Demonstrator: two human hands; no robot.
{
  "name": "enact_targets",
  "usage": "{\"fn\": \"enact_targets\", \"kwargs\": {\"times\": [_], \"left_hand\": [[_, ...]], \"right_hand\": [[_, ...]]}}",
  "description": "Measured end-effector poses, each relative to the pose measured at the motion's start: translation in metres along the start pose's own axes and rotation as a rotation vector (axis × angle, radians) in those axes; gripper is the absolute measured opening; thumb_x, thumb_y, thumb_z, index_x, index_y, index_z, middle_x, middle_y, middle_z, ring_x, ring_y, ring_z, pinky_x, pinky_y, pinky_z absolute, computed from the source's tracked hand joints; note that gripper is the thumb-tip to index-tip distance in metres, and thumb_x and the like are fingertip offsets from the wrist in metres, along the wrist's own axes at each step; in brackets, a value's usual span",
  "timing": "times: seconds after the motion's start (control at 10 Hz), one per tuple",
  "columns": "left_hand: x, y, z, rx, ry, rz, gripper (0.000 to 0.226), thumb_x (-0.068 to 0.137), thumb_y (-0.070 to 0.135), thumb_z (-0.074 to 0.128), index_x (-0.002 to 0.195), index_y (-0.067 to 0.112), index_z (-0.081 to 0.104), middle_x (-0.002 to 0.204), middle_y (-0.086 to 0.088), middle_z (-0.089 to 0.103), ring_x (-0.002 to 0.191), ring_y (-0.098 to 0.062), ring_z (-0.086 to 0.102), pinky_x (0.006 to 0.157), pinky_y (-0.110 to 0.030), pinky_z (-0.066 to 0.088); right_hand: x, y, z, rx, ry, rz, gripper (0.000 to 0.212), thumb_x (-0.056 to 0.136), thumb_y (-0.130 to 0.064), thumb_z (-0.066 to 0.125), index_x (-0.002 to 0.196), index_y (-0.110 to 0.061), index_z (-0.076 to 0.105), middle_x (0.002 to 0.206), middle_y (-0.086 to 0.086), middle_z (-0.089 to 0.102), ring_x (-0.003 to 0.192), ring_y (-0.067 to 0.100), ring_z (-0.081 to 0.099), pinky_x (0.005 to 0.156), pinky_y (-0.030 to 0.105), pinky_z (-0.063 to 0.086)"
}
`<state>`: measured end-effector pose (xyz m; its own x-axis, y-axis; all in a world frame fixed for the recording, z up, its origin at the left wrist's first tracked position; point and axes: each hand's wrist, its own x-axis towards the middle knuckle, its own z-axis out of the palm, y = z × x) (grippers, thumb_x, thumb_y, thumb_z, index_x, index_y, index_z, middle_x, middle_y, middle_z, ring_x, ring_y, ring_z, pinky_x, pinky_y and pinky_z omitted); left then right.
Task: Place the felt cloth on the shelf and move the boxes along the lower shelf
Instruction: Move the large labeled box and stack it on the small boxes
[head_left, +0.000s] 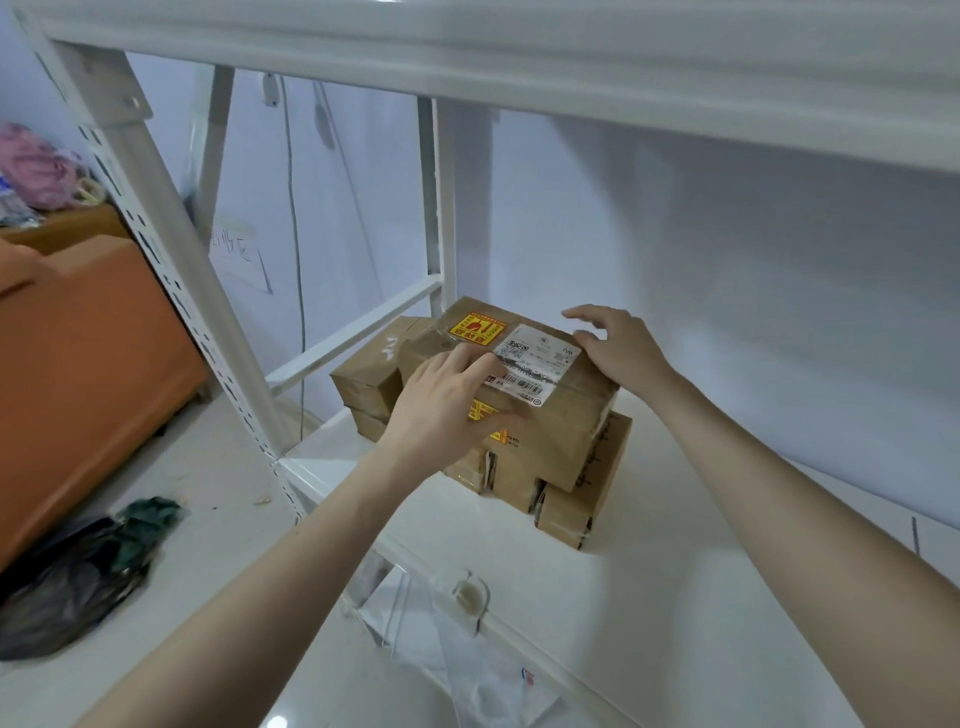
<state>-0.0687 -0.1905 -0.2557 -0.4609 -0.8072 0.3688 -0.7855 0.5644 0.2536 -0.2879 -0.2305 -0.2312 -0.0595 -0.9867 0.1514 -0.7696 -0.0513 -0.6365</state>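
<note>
White metal rack, lower shelf (649, 597) w/ stack of brown boxes (519, 415) at its left end. Left hand (447, 410) flat on top box (550, 421) near edge, fingers spread, pressing, not wrapped. Right hand (618, 345) at far right corner, fingers open, touching. Felt cloth: can't tell. Dark bag (78, 577) on floor, left.

brown cardboard boxes: at least 5 in one stack on the white lower shelf (675, 597); top taped one (550, 410), others partly hidden, exact count unclear
bare hands: 2, left (447, 410), right (618, 348)
yellow warning stickers on top box: 2 clear (477, 328)
white shipping labels: 1 (530, 364)
orange cases: 1 (88, 374)
dark plastic bags on floor: 1 (67, 587)
clear plastic pieces under shelf: 1 (431, 608)
</note>
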Motion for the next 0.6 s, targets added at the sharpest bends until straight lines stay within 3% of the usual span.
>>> {"fn": "enact_targets", "kwargs": {"times": [0.1,0.2,0.3,0.4,0.5,0.6], "left_hand": [[0.002,0.0,-0.003,0.022,-0.024,-0.018,0.058,0.077,0.064,0.057,0.117,0.023,0.055,0.127,0.002,0.053,0.108,-0.022,0.051,0.089,-0.031,0.038],[0.0,0.003,-0.004,0.017,-0.041,-0.029,0.065,0.074,0.071,0.049,0.116,0.023,0.055,0.127,0.003,0.053,0.109,-0.022,0.051,0.092,-0.032,0.038],[-0.004,0.004,-0.001,-0.044,0.001,-0.035,0.062,0.079,0.071,0.042,0.116,0.023,0.056,0.127,0.003,0.055,0.115,-0.023,0.052,0.097,-0.034,0.039],[-0.007,0.007,0.001,-0.03,-0.003,-0.039,0.06,0.086,0.067,0.038,0.123,0.022,0.053,0.134,0.002,0.053,0.127,-0.022,0.046,0.109,-0.037,0.031],[-0.014,0.013,0.003,0.002,-0.057,-0.064,0.066,0.088,0.068,0.03,0.137,0.025,0.042,0.154,0.003,0.032,0.147,-0.021,0.017,0.119,-0.046,0.004],[-0.023,0.017,-0.002,0.058,-0.103,-0.104,0.081,0.081,0.076,0.01,0.15,0.034,0.015,0.162,0.005,-0.003,0.147,-0.016,-0.014,0.115,-0.047,-0.013]], "right_hand": [[-0.015,-0.007,0.0,-0.021,0.091,-0.096,0.038,0.096,-0.028,0.044,0.134,-0.025,0.051,0.144,-0.002,0.047,0.136,0.017,0.034,0.111,0.036,0.026],[-0.037,-0.018,0.001,-0.152,0.008,-0.13,0.043,0.095,-0.036,0.044,0.136,-0.026,0.048,0.149,-0.004,0.04,0.139,0.015,0.027,0.111,0.04,0.022],[-0.063,-0.024,0.005,-0.265,0.018,-0.166,0.039,0.094,-0.037,0.046,0.129,-0.024,0.055,0.138,-0.005,0.051,0.129,0.017,0.036,0.1,0.036,0.028],[-0.09,-0.025,0.005,-0.29,0.029,-0.191,0.041,0.093,-0.037,0.047,0.132,-0.024,0.053,0.14,-0.004,0.05,0.13,0.019,0.037,0.102,0.037,0.029],[-0.106,-0.023,0.004,-0.318,-0.085,-0.18,0.052,0.096,-0.041,0.041,0.145,-0.025,0.034,0.156,-0.003,0.028,0.143,0.016,0.022,0.114,0.037,0.018],[-0.12,-0.021,-0.005,-0.339,-0.132,-0.147,0.062,0.096,-0.047,0.037,0.151,-0.027,0.016,0.162,-0.004,0.004,0.148,0.015,0.003,0.119,0.046,0.003]]}}
